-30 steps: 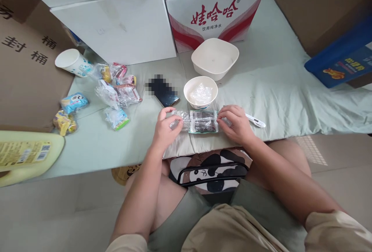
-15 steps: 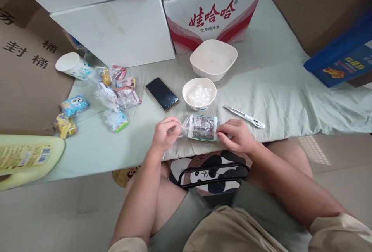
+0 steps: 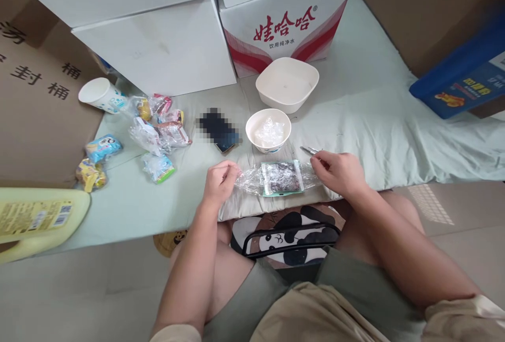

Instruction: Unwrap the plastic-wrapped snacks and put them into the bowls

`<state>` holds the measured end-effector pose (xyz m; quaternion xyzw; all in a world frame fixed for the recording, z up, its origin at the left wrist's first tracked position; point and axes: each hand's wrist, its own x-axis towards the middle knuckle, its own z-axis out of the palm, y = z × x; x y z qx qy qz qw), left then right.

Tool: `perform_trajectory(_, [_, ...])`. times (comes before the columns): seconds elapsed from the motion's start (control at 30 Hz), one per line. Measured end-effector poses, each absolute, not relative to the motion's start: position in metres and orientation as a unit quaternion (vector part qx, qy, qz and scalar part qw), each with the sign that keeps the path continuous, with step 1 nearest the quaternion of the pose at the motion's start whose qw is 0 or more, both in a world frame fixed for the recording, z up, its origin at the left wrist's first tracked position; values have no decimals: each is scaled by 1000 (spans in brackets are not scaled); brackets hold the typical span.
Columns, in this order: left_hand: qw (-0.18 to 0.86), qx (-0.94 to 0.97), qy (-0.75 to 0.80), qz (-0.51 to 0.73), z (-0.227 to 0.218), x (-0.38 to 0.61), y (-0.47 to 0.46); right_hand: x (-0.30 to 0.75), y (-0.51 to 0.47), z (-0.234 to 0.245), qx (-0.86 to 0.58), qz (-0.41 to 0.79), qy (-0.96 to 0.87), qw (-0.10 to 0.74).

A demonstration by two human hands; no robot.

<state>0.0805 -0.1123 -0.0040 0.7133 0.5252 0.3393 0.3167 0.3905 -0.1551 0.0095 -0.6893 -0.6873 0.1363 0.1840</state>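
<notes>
Between my hands, near the front edge of the cloth-covered surface, lies a small dark snack packet [image 3: 281, 176] with pale side edges and a green border. Clear plastic wrap [image 3: 251, 180] spreads out from it on both sides. My left hand [image 3: 221, 180] pinches the left end of this wrap. The right end is gripped in the closed fingers of my right hand [image 3: 340, 172]. A silver utility knife [image 3: 309, 150] lies just behind my right hand, which covers most of it. Close behind the packet stands a small white paper bowl [image 3: 269, 130] holding crumpled clear plastic.
A larger white bowl [image 3: 287, 84] stands farther back, before white cartons [image 3: 288, 31]. Left of the bowls lie a phone [image 3: 219, 130], several wrapped snacks [image 3: 165, 129] and a tipped paper cup [image 3: 101, 96]. A yellow-green jug [image 3: 43, 218] is at far left, a blue container [image 3: 457, 87] at right.
My right hand has moved right and slightly back, drawing the wrap out wide over the packet. The utility knife, earlier in full view, is now mostly covered by that hand.
</notes>
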Motion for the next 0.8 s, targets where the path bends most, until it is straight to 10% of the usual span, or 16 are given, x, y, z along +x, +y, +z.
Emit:
perform_trajectory(0.57, [409,655,502,390,-7,82,-111,379,-167,23,-293,327,-834,335])
perform_trajectory(0.8, [497,543,565,372,-8,83,-108,371,-174,20,-280,458,-831,150])
